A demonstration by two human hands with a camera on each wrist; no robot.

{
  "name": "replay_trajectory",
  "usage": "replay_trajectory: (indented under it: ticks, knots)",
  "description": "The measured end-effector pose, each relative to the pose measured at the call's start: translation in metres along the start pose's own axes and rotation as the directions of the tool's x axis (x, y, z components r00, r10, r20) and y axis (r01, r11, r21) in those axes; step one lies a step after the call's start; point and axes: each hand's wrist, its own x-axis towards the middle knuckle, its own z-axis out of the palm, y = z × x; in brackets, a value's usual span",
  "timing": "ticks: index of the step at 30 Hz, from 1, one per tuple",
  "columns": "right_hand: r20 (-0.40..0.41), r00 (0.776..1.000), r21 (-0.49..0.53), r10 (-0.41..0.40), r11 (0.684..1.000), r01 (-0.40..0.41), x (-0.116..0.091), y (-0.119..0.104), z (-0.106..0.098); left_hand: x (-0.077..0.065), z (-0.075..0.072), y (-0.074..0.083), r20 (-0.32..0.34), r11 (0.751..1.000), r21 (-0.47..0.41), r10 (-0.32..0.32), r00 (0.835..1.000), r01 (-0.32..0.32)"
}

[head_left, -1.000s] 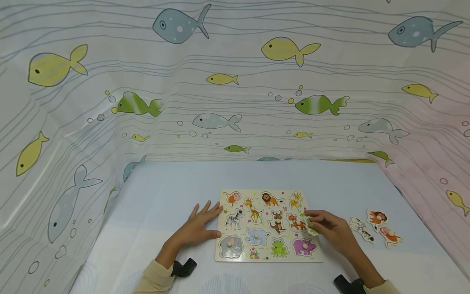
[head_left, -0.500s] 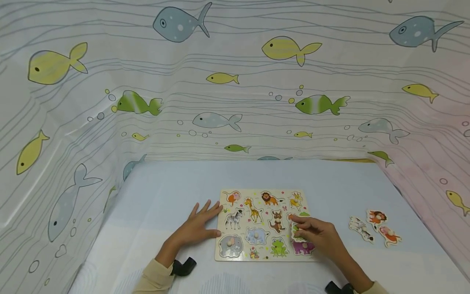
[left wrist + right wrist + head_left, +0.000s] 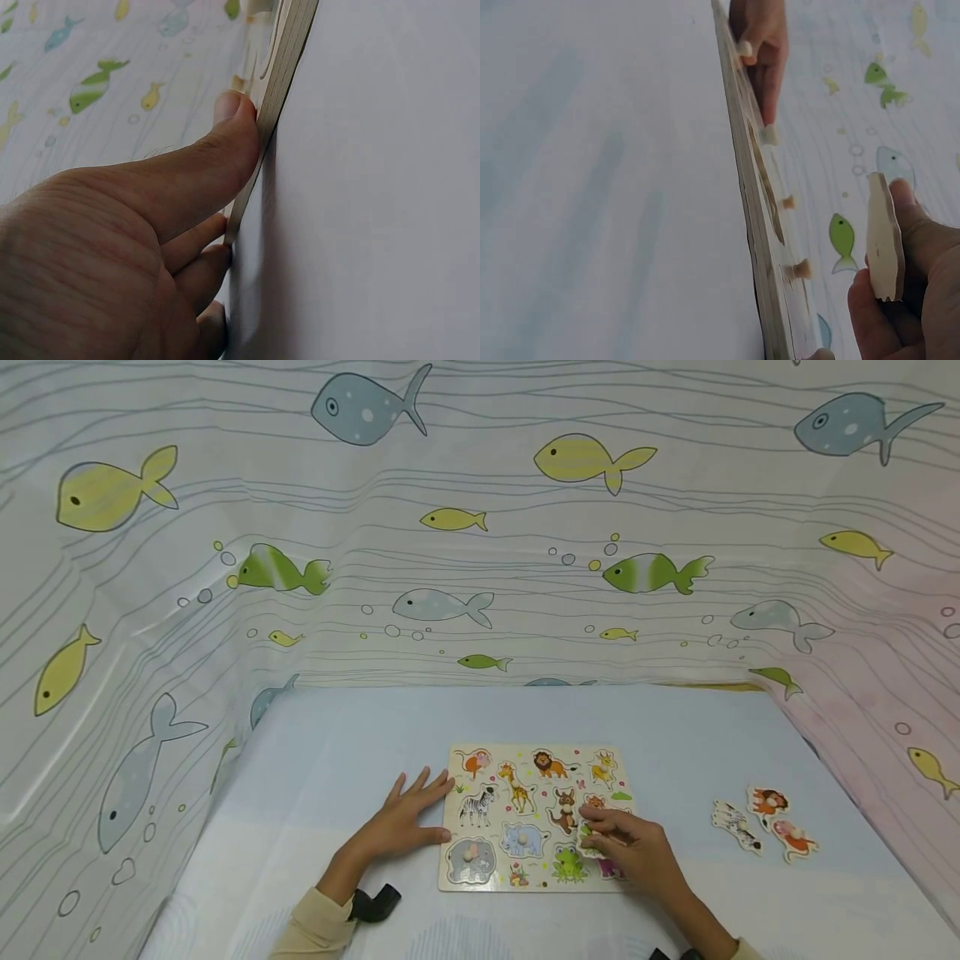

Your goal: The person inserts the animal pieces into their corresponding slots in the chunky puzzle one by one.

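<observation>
A wooden animal puzzle board (image 3: pixel 495 885) lies flat on the table. At its left edge my left hand (image 3: pixel 401 822) has its fingers spread; in the left wrist view the thumb (image 3: pixel 244 124) touches the board's side. My right hand (image 3: pixel 630 847) pinches a green-printed puzzle piece (image 3: pixel 587 842) between thumb and fingers, over the right part of the board. In the right wrist view, the piece shows its bare wooden back (image 3: pixel 885 244) and is held apart from the board. The frog picture (image 3: pixel 570 863) lies just below-left of the piece, while the hippo is partly hidden by my right hand.
To the right on the table lie a zebra piece (image 3: pixel 737 827), a lion piece (image 3: pixel 768 802) and a monkey piece (image 3: pixel 793 840). Knobbed elephant (image 3: pixel 472 862) and rhino (image 3: pixel 522 841) pieces sit in the board. A fish-patterned sheet (image 3: pixel 517 560) hangs behind the table.
My right hand has moved left with the puzzle piece, from the board's right edge to over its lower right part. The left hand has stayed at the board's left edge.
</observation>
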Motion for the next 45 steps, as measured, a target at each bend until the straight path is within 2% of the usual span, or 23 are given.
replay_trajectory:
  ticks: [5, 11, 15, 18, 22, 26, 30, 37, 45]
  knots:
    - [-0.004, 0.999, -0.025, -0.048, 0.999, 0.048, 0.001, 0.0, 0.005, 0.0, 0.0, 0.0, -0.009, 1.0, 0.004, 0.008, 1.0, -0.008]
    - [0.015, 0.998, -0.117, -0.062, 0.991, 0.064, -0.001, 0.0, 0.012, 0.0, 0.001, 0.001, -0.012, 1.0, 0.006, 0.009, 1.0, -0.009]
    - [0.038, 0.995, -0.129, -0.095, 0.987, 0.099, -0.002, -0.004, 0.017, 0.0, 0.001, 0.002, -0.005, 1.0, 0.002, 0.004, 1.0, -0.004]
    - [0.042, 0.996, -0.124, -0.076, 0.989, 0.081, -0.003, -0.006, 0.021, 0.0, 0.001, 0.002, 0.0, 1.0, -0.003, 0.002, 1.0, -0.002]
    - [0.015, 0.998, -0.131, -0.059, 0.989, 0.06, -0.004, -0.006, 0.025, 0.0, 0.002, 0.001, -0.014, 1.0, 0.0, 0.006, 1.0, -0.006]
    - [-0.012, 0.994, -0.153, -0.112, 0.982, 0.108, -0.004, -0.005, 0.029, 0.0, 0.003, 0.0, -0.027, 1.0, 0.002, 0.01, 1.0, -0.01]
    - [-0.02, 0.99, -0.202, -0.138, 0.971, 0.131, -0.006, -0.006, 0.032, 0.001, 0.002, -0.001, -0.012, 1.0, 0.005, 0.007, 1.0, -0.007]
    - [0.007, 0.998, -0.205, -0.067, 0.976, 0.067, -0.008, -0.011, 0.036, 0.001, 0.001, -0.001, -0.003, 1.0, 0.014, 0.002, 1.0, -0.002]
    - [0.047, 0.998, -0.29, -0.049, 0.955, 0.061, -0.009, -0.015, 0.037, 0.001, 0.001, 0.0, -0.006, 1.0, 0.016, 0.01, 1.0, -0.01]
